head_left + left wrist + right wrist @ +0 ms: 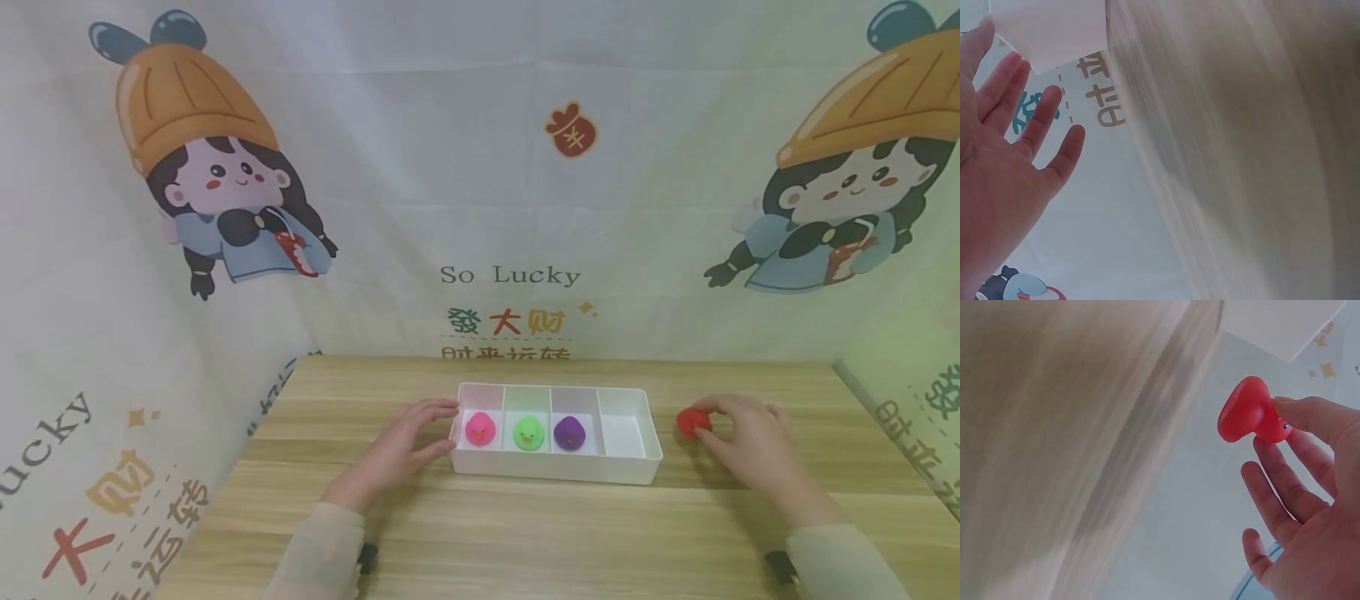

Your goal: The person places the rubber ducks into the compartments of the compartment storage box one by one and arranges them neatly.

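Note:
A red rubber duck [1244,412] is pinched by its head between the thumb and fingers of my right hand [753,437], to the right of a white divided tray [555,467]. Pink [481,429], green [528,432] and purple [570,432] rubber ducks sit one to a compartment in the tray; its rightmost compartment holds nothing. My left hand [408,442] touches the tray's left end with fairly straight fingers. In the left wrist view, the fingers [1041,122] are spread beside the tray's white wall [1054,31].
The tray stands on a wood-grain table [525,533]. Behind it hangs a pale printed cloth [420,208] with cartoon figures and lettering, which also lines both sides. Dark bands [782,568] show at the wrists by the light sleeves.

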Available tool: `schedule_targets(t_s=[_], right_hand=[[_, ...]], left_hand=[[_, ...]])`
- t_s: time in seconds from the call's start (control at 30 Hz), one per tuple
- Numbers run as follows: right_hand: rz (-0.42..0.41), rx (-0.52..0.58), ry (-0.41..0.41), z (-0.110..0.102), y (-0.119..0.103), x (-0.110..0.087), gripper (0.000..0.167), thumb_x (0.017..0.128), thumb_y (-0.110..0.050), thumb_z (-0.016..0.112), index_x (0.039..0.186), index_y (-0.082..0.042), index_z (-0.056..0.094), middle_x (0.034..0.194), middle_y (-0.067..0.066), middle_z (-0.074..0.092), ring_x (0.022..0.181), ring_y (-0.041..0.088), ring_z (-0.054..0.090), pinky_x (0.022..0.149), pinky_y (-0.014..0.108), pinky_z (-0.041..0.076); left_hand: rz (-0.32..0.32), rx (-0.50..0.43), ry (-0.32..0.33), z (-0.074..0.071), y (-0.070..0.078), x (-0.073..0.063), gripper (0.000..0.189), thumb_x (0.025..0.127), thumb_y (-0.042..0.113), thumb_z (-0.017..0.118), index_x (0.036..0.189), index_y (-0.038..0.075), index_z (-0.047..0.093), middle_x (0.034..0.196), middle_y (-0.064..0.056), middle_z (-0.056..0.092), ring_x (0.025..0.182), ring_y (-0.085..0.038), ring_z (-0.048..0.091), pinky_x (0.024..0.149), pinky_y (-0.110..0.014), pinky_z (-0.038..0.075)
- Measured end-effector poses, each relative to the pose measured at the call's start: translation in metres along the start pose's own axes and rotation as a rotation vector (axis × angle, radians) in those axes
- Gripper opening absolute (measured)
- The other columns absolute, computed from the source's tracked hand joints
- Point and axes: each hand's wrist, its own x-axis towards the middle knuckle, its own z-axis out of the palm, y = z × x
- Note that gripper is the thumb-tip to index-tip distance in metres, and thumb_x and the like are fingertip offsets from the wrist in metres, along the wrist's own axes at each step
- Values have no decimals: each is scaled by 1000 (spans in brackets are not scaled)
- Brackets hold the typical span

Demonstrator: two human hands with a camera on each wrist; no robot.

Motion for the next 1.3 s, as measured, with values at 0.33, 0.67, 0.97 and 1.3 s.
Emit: schedule_targets(t_s=[0.33,0.67,0.97,1.3], right_hand=[[-31,30,53,-2,-8,1,34,82,-6,84,114,-9,73,114,19,75,111,45,66,92,67,32],[-39,36,65,-6,-20,2,35,82,-6,83,115,-8,73,114,20,74,110,44,65,91,66,32],[-70,65,91,-7,-29,4,32,82,-6,82,113,-9,74,110,18,75,107,42,66,92,63,33],[-70,84,81,-6,-38,7,32,83,-6,83,113,-8,73,111,18,74,110,42,64,98,74,28]], left_hand=[[7,0,-4,0,-1,0,49,97,20,73,143,9,59,156,-5,52,149,-34,41,123,-60,33],[17,18,-1,1,-3,1,49,97,20,73,142,9,60,155,-3,53,148,-33,43,123,-60,33],[26,24,3,2,-5,1,49,96,20,74,142,9,60,155,-4,53,147,-33,43,123,-59,34],[4,3,-11,2,-5,1,50,97,21,73,144,11,59,157,-2,52,149,-33,41,123,-60,33]])
